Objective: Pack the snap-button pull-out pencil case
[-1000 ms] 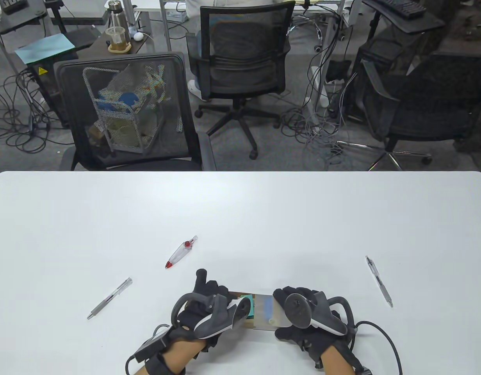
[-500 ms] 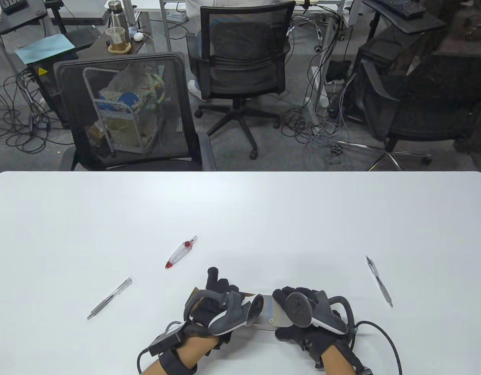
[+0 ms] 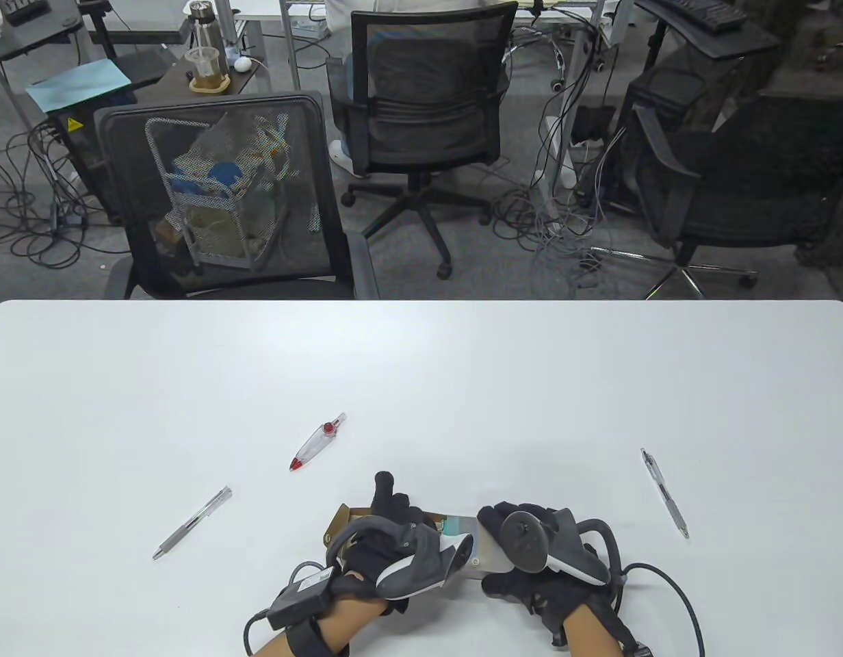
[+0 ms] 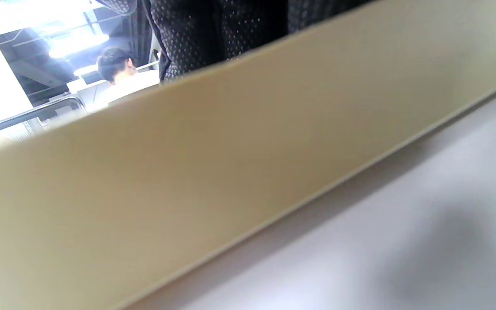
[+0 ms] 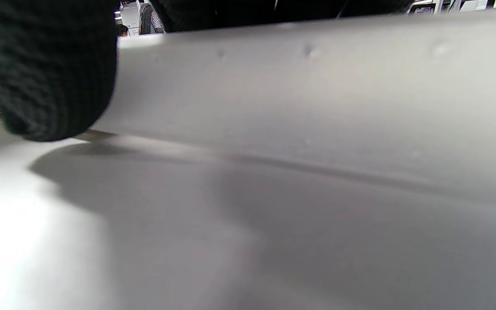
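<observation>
One flat tan pull-out pencil case with a frosted translucent sleeve (image 3: 477, 547) lies on the white counter (image 3: 421, 383) at its near edge, held at both ends: left gloved hand (image 3: 384, 540) grips the tan end, one finger pointing up; right gloved hand (image 3: 531, 547) holds the sleeve end. Two slim clear-barrelled pens: one (image 3: 192, 523) left of the fingers, one (image 3: 665, 492) right. One red-tipped clear correction-tape pen (image 3: 317, 442) beyond the left fingers. No legible writing.
</observation>
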`<control>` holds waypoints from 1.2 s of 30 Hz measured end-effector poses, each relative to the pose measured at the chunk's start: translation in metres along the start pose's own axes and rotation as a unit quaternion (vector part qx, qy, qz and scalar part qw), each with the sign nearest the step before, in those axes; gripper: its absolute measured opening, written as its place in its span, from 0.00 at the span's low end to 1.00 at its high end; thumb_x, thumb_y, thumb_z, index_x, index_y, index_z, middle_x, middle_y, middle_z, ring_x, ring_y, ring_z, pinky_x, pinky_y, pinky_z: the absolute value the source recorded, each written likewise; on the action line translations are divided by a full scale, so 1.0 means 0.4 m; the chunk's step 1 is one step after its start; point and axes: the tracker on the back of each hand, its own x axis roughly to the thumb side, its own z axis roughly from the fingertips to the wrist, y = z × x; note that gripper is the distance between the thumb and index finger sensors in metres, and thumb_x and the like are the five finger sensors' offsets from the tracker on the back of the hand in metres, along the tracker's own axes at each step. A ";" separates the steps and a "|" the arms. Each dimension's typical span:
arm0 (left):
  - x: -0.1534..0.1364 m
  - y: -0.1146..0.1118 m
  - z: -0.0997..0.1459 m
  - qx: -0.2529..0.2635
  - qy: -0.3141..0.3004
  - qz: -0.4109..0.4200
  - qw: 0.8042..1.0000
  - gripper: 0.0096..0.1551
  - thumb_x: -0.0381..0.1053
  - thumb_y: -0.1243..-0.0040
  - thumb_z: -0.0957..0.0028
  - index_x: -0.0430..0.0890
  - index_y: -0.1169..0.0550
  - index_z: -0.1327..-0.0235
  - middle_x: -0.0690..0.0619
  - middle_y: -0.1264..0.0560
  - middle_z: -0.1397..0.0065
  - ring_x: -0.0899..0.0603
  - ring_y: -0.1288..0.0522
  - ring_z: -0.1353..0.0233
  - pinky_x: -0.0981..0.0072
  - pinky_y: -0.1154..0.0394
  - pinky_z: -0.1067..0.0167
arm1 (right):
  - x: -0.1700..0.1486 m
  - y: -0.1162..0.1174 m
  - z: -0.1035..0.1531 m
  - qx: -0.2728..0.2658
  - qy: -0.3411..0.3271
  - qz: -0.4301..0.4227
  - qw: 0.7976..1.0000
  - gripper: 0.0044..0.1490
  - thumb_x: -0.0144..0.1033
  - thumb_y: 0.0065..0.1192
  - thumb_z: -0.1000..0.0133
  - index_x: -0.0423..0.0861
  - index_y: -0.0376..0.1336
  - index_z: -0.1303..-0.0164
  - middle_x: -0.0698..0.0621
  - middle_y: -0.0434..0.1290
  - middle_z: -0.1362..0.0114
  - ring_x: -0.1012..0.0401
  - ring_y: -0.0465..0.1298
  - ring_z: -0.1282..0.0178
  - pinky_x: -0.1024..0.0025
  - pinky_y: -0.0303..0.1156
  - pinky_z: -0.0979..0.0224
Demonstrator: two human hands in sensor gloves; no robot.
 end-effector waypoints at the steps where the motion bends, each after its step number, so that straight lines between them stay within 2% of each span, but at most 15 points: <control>1: -0.001 0.001 0.000 -0.007 -0.001 -0.001 1.000 0.30 0.58 0.28 0.65 0.61 0.16 0.44 0.62 0.15 0.39 0.49 0.18 0.32 0.38 0.44 0.18 | 0.000 0.000 0.000 0.001 0.000 -0.001 1.000 0.61 0.67 0.72 0.65 0.61 0.51 0.21 0.57 0.59 0.15 0.51 0.63 0.18 0.43 0.58 0.19; 5: -0.027 0.004 -0.001 -0.059 -0.003 0.017 0.998 0.31 0.58 0.32 0.60 0.63 0.20 0.38 0.65 0.18 0.34 0.50 0.22 0.28 0.38 0.46 0.17 | -0.001 0.001 0.001 0.002 0.000 -0.005 1.000 0.61 0.68 0.72 0.65 0.61 0.51 0.21 0.57 0.59 0.15 0.51 0.63 0.18 0.43 0.57 0.19; 8: -0.073 0.012 0.006 -0.061 0.000 0.080 0.995 0.30 0.60 0.32 0.61 0.65 0.18 0.41 0.64 0.17 0.34 0.49 0.21 0.28 0.39 0.44 0.18 | -0.001 0.001 0.001 0.001 0.000 -0.004 1.000 0.61 0.68 0.71 0.64 0.61 0.50 0.21 0.57 0.58 0.15 0.51 0.62 0.18 0.43 0.57 0.19; 13: -0.203 0.026 0.061 -0.003 0.058 0.171 0.984 0.34 0.64 0.32 0.63 0.66 0.20 0.38 0.63 0.22 0.28 0.47 0.25 0.22 0.39 0.45 0.17 | 0.000 0.001 0.002 0.001 0.000 0.000 1.000 0.61 0.68 0.71 0.64 0.61 0.50 0.21 0.57 0.58 0.15 0.51 0.62 0.18 0.43 0.56 0.19; 16: -0.301 0.016 0.111 0.043 0.106 0.214 0.970 0.38 0.66 0.33 0.63 0.65 0.23 0.34 0.62 0.26 0.24 0.46 0.30 0.19 0.38 0.47 0.17 | 0.000 0.002 0.002 0.001 -0.001 0.000 1.000 0.61 0.68 0.71 0.64 0.61 0.50 0.21 0.56 0.58 0.15 0.51 0.62 0.18 0.43 0.56 0.19; 21: -0.429 -0.042 0.198 0.076 0.176 0.252 0.949 0.45 0.67 0.34 0.63 0.68 0.32 0.26 0.61 0.36 0.16 0.43 0.41 0.12 0.35 0.54 0.16 | 0.001 0.002 0.003 0.000 -0.001 0.003 1.000 0.62 0.68 0.71 0.64 0.60 0.50 0.21 0.56 0.58 0.15 0.51 0.62 0.18 0.43 0.57 0.19; 26: -0.480 -0.106 0.245 0.076 0.211 0.257 0.940 0.49 0.70 0.36 0.63 0.69 0.38 0.23 0.62 0.43 0.13 0.42 0.47 0.10 0.34 0.58 0.16 | 0.003 0.003 0.005 -0.005 -0.003 0.008 1.000 0.62 0.68 0.71 0.64 0.60 0.50 0.21 0.56 0.58 0.15 0.50 0.62 0.18 0.43 0.57 0.19; 30: -0.490 -0.108 0.250 0.087 0.218 0.274 0.933 0.49 0.70 0.36 0.63 0.69 0.38 0.23 0.62 0.42 0.13 0.43 0.46 0.10 0.34 0.58 0.16 | 0.004 0.002 0.004 -0.003 -0.004 0.011 1.000 0.62 0.68 0.71 0.64 0.60 0.50 0.21 0.55 0.58 0.14 0.50 0.62 0.18 0.42 0.56 0.19; 33: -0.484 -0.108 0.251 0.086 0.213 0.262 0.937 0.49 0.70 0.36 0.63 0.70 0.39 0.23 0.62 0.42 0.13 0.43 0.46 0.10 0.34 0.58 0.16 | -0.003 -0.003 0.006 0.010 -0.005 -0.004 1.000 0.64 0.70 0.70 0.64 0.59 0.48 0.20 0.54 0.55 0.13 0.48 0.59 0.16 0.39 0.54 0.19; 36: -0.484 -0.109 0.251 0.085 0.213 0.262 0.937 0.49 0.70 0.36 0.63 0.69 0.38 0.23 0.62 0.42 0.13 0.43 0.46 0.10 0.34 0.58 0.16 | -0.048 -0.049 0.020 -0.034 0.012 -0.062 0.997 0.63 0.71 0.67 0.63 0.58 0.48 0.19 0.53 0.54 0.12 0.47 0.57 0.15 0.38 0.53 0.19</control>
